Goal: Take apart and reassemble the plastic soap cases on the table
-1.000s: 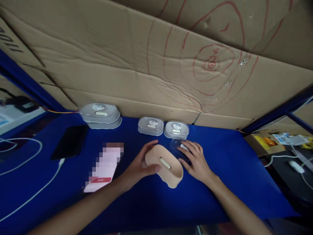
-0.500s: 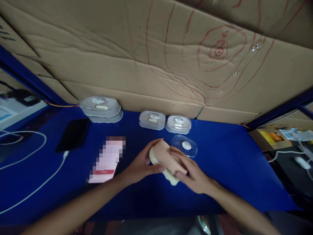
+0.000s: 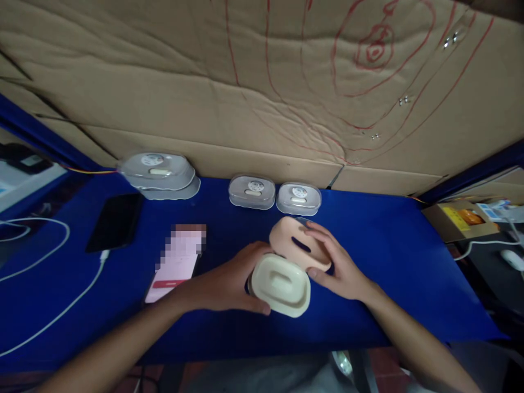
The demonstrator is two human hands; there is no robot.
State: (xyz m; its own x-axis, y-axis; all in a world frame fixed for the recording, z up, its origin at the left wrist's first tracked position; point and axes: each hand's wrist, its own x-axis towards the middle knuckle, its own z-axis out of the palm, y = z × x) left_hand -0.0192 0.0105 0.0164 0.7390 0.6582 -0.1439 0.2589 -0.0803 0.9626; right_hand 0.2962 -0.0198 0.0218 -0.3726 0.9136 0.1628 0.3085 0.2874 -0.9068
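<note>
My left hand (image 3: 241, 284) grips a cream oval tray (image 3: 301, 299) by its left side, thumb along the near rim; its hollow, with a raised middle, faces up. Behind it, my right hand (image 3: 339, 262) holds a peach-coloured oval piece (image 3: 286, 232) with a dark slot, fingers over its top and thumb at its near edge. The two pieces are close together or touching; I cannot tell which. Beyond the peach piece, a clear lid is mostly hidden. Two small grey boxes with clear lids, a left box (image 3: 251, 192) and a right box (image 3: 298, 199), stand behind.
Larger lidded boxes (image 3: 159, 174) are stacked at the back left. A lit phone (image 3: 180, 262) and a dark phone (image 3: 114, 222) with a white cable (image 3: 88, 305) lie on the blue table. Cardboard (image 3: 184, 98) walls the back. An open carton (image 3: 454, 224) stands at right.
The peach piece has come off the cream tray and moved back and right in my right hand. The cream tray now shows its hollow. The camera view has shifted slightly.
</note>
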